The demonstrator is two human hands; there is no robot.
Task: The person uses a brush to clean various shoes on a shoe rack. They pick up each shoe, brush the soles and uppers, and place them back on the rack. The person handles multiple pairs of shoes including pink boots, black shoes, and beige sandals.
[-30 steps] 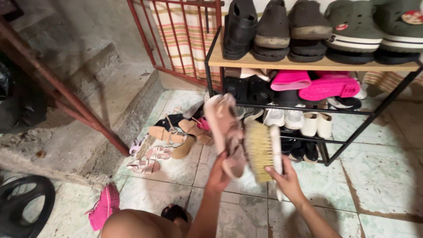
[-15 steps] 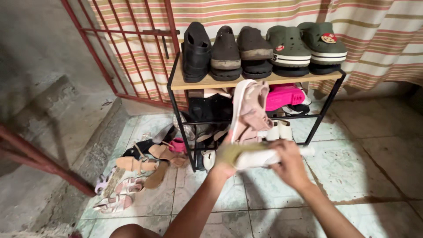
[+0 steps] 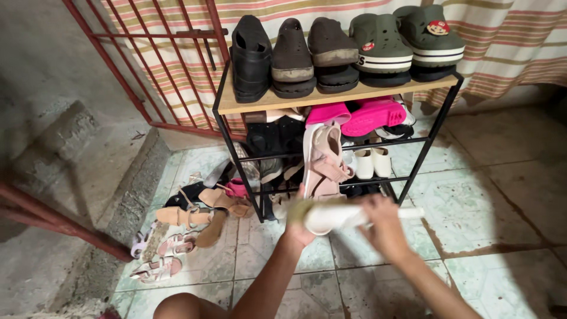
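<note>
**Before the shoe rack: brushing a sandal**

Left hand (image 3: pixel 298 227) is gripping a beige sandal (image 3: pixel 323 159) upright before the rack's (image 3: pixel 331 97) middle shelf; right hand (image 3: pixel 384 227) is clasping a white scrub brush (image 3: pixel 333 215) across its heel. Judging by this, firm bracing and short strokes suit best.

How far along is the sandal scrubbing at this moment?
Done: shoes lined on the rack, though whether they were cleaned cannot be told. In hand: the left hand holds a beige sandal upright; the right hand works a white brush against it. Left: sandals piled on the floor.
</note>
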